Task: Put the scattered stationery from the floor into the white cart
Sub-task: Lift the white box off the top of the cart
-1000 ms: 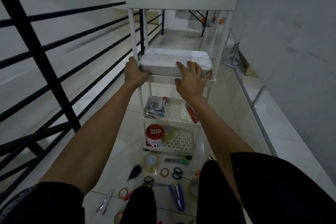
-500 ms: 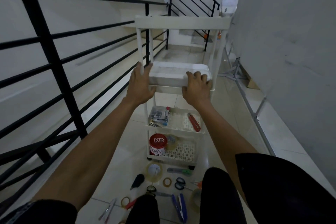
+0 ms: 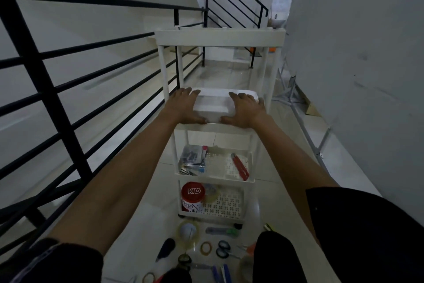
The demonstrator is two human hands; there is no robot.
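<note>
A white tiered cart [image 3: 220, 38] stands ahead of me. On its second shelf rests a white lidded box [image 3: 215, 103]. My left hand [image 3: 183, 107] grips the box's left end and my right hand [image 3: 245, 109] grips its right end. The shelf below holds a clear pouch of small items [image 3: 191, 160] and a red cutter [image 3: 239, 165]. The lowest shelf holds a red KD can [image 3: 192, 197]. On the floor in front lie a clear tape roll [image 3: 187, 232], a green cutter [image 3: 222, 231], a small tape ring [image 3: 205, 248], scissors [image 3: 223, 249] and blue-handled clippers [image 3: 220, 272].
A black metal railing [image 3: 46, 90] runs along my left, with a stairwell beyond it. A grey wall [image 3: 355, 64] closes the right side, with metal frame pieces [image 3: 305, 122] leaning along its base. My dark-clothed knees [image 3: 277, 257] are low in view beside the floor items.
The view has tilted up and the cart sits lower in frame. My hands have shifted from the box's front edge to wrapping both ends, thumbs under its front.
</note>
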